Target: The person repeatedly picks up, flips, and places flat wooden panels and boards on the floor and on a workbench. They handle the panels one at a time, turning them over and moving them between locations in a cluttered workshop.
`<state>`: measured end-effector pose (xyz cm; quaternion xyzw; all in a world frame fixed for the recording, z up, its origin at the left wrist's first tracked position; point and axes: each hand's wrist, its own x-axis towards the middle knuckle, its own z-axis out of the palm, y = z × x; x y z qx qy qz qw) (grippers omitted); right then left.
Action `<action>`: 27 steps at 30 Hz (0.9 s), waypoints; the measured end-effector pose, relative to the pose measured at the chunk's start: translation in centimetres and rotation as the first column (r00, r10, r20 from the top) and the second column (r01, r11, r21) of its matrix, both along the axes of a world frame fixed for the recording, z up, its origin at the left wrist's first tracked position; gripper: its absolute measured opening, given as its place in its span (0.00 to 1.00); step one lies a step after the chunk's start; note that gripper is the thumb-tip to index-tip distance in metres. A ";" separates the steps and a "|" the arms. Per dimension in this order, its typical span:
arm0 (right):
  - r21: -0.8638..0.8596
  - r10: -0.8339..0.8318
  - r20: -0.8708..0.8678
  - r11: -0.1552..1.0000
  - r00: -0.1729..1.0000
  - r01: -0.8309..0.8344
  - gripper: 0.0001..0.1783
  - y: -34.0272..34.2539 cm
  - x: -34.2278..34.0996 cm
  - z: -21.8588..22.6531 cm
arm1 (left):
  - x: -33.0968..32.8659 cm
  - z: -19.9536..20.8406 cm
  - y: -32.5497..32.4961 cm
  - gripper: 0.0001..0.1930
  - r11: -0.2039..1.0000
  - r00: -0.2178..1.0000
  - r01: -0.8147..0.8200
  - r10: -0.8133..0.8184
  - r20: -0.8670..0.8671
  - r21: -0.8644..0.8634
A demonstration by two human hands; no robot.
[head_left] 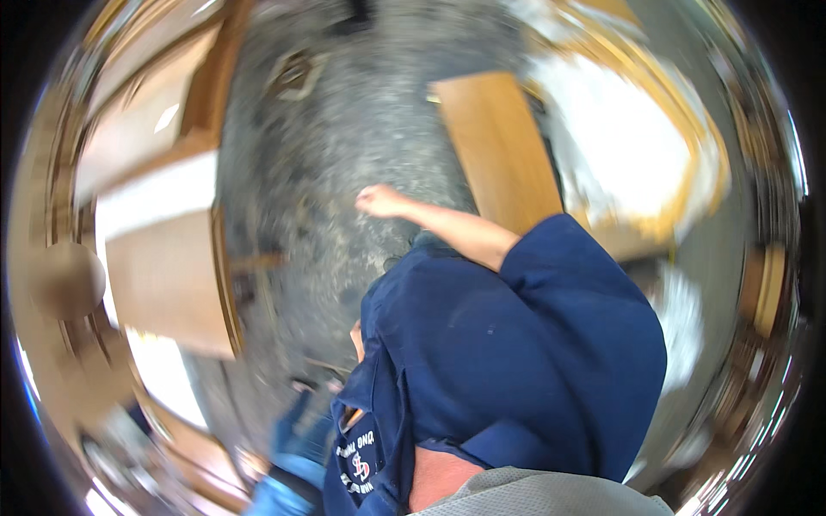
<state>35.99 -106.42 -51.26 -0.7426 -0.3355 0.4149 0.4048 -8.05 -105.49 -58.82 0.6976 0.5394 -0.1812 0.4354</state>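
My right arm reaches out from the navy short sleeve over the grey floor. My right hand [379, 200] hangs in the air, its fingers loosely curled and a little blurred, with nothing visible in them. It is nearest to a flat brown wooden board [497, 146], but does not touch it. A small patch of skin [356, 341] shows at the edge of my navy shirt [516, 335]. It may be part of my left hand; its fingers are hidden behind the shirt, and whatever it holds cannot be seen.
Wooden panels [168, 279] and cabinet-like pieces stand on the left. White-wrapped goods [619, 138] with yellowish edges lie at the right. Another person in blue clothing [297, 460] is at the lower left. A pale-edged object [297, 76] lies on the scuffed floor [353, 120].
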 end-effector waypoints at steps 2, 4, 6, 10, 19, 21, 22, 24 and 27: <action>0.000 -0.025 -0.005 1.000 1.000 0.025 0.21 -3.2 -1.4 0.4 | 1.2 1.4 2.8 0.19 0.989 0.990 0.137 -0.138 -0.007 -0.057; 0.068 -0.212 0.051 0.976 0.976 0.209 0.19 -8.2 -2.1 -1.0 | 3.1 2.2 6.2 0.18 0.973 0.976 0.217 -0.217 0.006 -0.082; -0.068 -0.421 0.014 0.905 0.907 0.421 0.19 -14.4 -4.0 -3.3 | 4.7 2.7 9.8 0.18 0.961 0.961 0.265 -0.258 0.097 -0.077; -0.464 -0.882 -0.457 0.343 0.111 0.817 0.27 -30.7 -3.6 -6.1 | 11.8 3.6 15.0 0.16 0.990 1.000 -0.011 0.013 0.013 -0.137; -0.255 -0.857 -0.473 -0.086 -0.202 0.963 0.22 -50.5 18.1 -7.2 | 28.5 6.1 9.2 0.18 0.987 0.961 0.134 -0.151 0.231 0.086; -0.187 -0.838 -0.516 -0.093 -0.179 0.978 0.23 -54.3 28.8 -8.1 | 30.9 6.8 5.9 0.17 0.983 0.969 0.152 -0.170 0.182 0.106; -0.028 -0.892 -0.451 -0.028 -0.038 0.999 0.23 -55.9 33.3 -8.8 | 31.7 7.2 4.6 0.17 0.957 0.949 0.215 -0.252 0.192 0.194; -0.031 -0.763 -0.636 -0.129 -0.119 0.991 0.21 -58.6 42.6 -9.1 | 32.0 8.6 3.0 0.17 0.931 0.943 0.262 -0.304 0.140 0.253; -0.014 -0.566 -0.819 -0.143 -0.093 0.990 0.49 -60.5 54.6 -7.5 | 30.1 10.7 1.7 0.17 0.953 0.987 0.138 -0.156 0.047 0.269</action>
